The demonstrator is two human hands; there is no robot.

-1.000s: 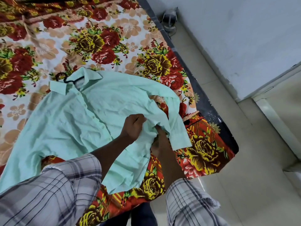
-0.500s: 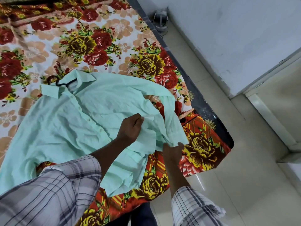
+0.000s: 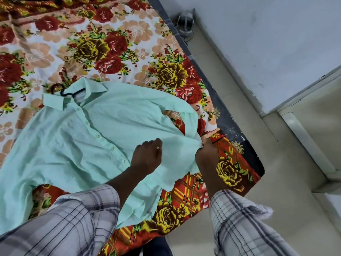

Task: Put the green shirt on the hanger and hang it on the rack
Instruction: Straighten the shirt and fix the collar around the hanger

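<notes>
A pale green shirt (image 3: 73,137) lies spread front-up on the flowered bed sheet (image 3: 103,52), collar toward the far left. A dark hanger's hook (image 3: 63,93) sticks out of the collar; the hanger's body is hidden inside the shirt. My left hand (image 3: 146,156) rests on the shirt's front beside the button line, fingers curled, pinching the fabric. My right hand (image 3: 206,156) grips the shirt's right edge, where the folded sleeve meets the body, near the bed's corner. No rack is in view.
The bed's dark edge (image 3: 232,126) runs diagonally to a corner at the right. Beyond it is a pale tiled floor (image 3: 276,209) and a white wall (image 3: 267,43). A small grey device (image 3: 185,24) sits on the floor by the wall.
My right hand came out from under the shirt and moved right, pulling the edge and sleeve outward. My left hand stayed on the shirt front. The shirt lies flatter.
</notes>
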